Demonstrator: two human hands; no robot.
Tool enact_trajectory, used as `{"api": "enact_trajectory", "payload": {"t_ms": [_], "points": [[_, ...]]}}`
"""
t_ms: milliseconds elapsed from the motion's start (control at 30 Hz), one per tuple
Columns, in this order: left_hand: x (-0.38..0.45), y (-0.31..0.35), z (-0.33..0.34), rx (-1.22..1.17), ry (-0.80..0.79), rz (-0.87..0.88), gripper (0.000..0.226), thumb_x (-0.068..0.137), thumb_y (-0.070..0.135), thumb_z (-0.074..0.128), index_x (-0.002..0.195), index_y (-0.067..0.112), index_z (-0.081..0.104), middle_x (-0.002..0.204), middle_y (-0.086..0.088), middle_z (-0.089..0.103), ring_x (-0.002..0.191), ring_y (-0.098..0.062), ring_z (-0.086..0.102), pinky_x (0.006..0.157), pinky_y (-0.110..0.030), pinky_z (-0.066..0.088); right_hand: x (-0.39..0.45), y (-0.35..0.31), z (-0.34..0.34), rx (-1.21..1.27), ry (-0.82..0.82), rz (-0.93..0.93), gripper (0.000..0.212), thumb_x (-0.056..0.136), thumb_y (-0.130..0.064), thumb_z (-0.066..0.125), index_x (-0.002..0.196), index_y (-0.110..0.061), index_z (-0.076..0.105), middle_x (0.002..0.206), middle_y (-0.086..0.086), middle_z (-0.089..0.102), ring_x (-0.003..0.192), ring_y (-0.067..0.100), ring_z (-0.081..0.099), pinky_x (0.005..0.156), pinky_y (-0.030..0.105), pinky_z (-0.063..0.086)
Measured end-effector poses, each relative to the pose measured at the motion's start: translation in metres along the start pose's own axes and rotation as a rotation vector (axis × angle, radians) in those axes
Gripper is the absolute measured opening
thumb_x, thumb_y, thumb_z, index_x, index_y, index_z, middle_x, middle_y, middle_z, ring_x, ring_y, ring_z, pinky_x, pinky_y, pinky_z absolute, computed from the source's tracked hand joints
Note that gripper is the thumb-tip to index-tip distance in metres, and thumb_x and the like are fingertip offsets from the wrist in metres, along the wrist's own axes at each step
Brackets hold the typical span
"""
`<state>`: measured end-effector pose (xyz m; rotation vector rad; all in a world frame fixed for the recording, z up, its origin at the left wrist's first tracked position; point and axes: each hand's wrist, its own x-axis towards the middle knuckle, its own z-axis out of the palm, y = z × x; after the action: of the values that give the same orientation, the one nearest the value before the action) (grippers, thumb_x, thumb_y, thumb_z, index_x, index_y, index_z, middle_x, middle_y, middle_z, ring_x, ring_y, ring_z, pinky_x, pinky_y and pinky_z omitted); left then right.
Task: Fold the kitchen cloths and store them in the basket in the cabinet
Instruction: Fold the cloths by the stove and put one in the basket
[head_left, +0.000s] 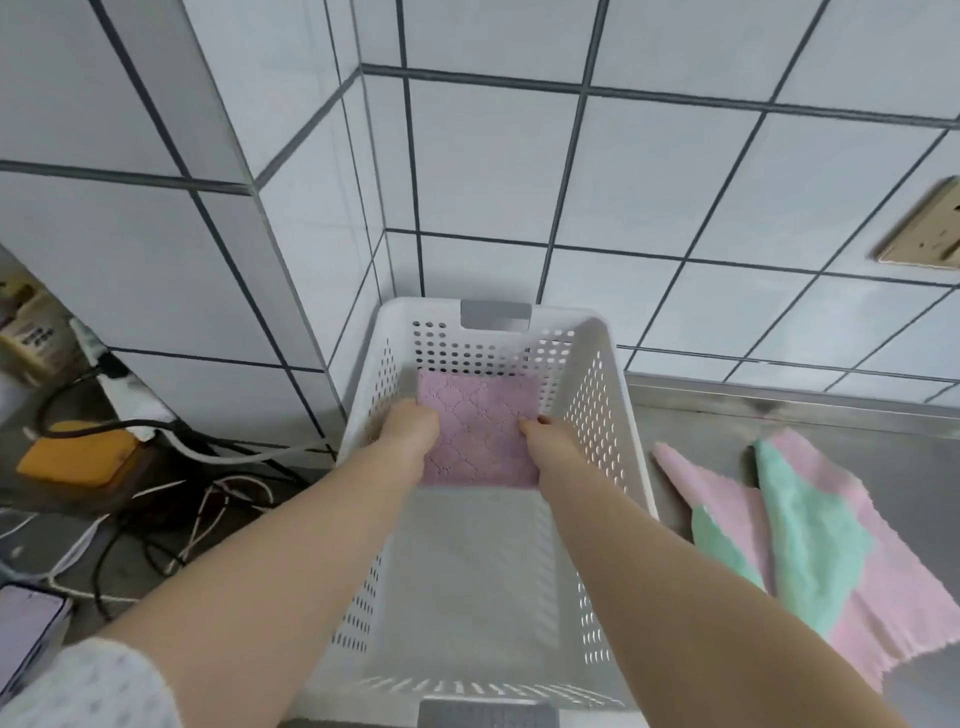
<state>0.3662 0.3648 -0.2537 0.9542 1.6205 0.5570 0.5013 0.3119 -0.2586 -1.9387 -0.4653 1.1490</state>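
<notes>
Step in hand: lowering a folded pink cloth (480, 434) into the far half of the white perforated basket (615, 441), apparently just above or at the floor; contact not clear.
Left hand (410, 428): grip clenched on the cloth's left edge, fingers curled under and out of sight.
Right hand (545, 434): grip pinching the cloth's right edge, fingertips on top of the fabric.
Cloth in hand: flat, roughly square, quilted pattern up, near the far wall of the basket, clear of both side walls.
Basket: on the steel surface (810, 431), pushed into the tiled corner; near half of its floor bare.
Cabinet: not in view, so the final storing place cannot be told.
Waiting cloths: a loose heap of pink and mint cloths (810, 535) on the surface, just right of the basket, unfolded and overlapping.
Risk, unfolding: letting go unevenly could let one side spring open, since only the two edges are held.
Risk, crowding: setting it askew near the far wall would likely leave less room for the next cloths.
Risk, heap: right forearm passes close to the heap; a wide withdrawal could drag it toward the near edge of the surface.
Risk, left side: tangled cables (171, 499) and an orange object (78, 452) lie lower left, well apart from the basket; little danger unless the basket is swung that way.
Count, baskets: one.
Count, folded cloths in basket: one.
Count, unfolded cloths: at least two, exact number hidden by overlap.
Count, hands: two, both engaged.
</notes>
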Motion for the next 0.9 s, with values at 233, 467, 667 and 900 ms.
{"api": "enact_trajectory", "payload": {"t_ms": [233,467,667,900], "points": [[0.029,-0.016,0.021,0.198,0.108,0.046,0.042,0.088,-0.001,0.037,0.128,0.005,0.051,0.098,-0.009,0.062,0.055,-0.013,0.042,0.036,-0.020,0.032,0.029,0.023,0.018,-0.052,-0.017,0.037,0.032,0.096,-0.021,0.045,0.123,-0.007,0.056,0.107,0.007,0.056,0.095,0.024,0.051,0.088,0.034,0.042],[0.041,-0.031,0.029,0.375,0.112,0.058,0.038,0.083,0.003,0.049,0.120,0.000,0.053,0.104,-0.021,0.065,0.083,-0.026,0.061,0.064,-0.040,0.055,0.038,0.047,0.032,-0.080,0.002,0.031,0.023,0.093,-0.021,0.047,0.102,-0.008,0.064,0.103,0.009,0.064,0.091,0.027,0.058,0.086,0.036,0.048],[0.034,-0.038,0.031,0.428,0.164,0.246,0.074,0.083,0.012,0.054,0.148,0.019,0.018,0.146,-0.010,0.035,0.127,-0.030,0.043,0.106,-0.045,0.039,0.043,0.050,0.039,-0.096,0.011,-0.011,0.025,0.092,-0.019,0.048,0.096,0.001,0.063,0.091,0.012,0.063,0.083,0.027,0.056,0.080,0.035,0.047],[0.020,-0.063,0.033,1.060,0.190,0.691,0.061,0.096,0.016,0.036,0.150,0.009,0.009,0.159,-0.008,0.002,0.146,-0.023,-0.008,0.118,-0.040,-0.006,0.046,0.060,0.046,-0.135,0.012,-0.123,0.019,0.092,-0.019,0.051,0.088,-0.005,0.063,0.082,0.006,0.062,0.076,0.023,0.054,0.069,0.029,0.040]]}}
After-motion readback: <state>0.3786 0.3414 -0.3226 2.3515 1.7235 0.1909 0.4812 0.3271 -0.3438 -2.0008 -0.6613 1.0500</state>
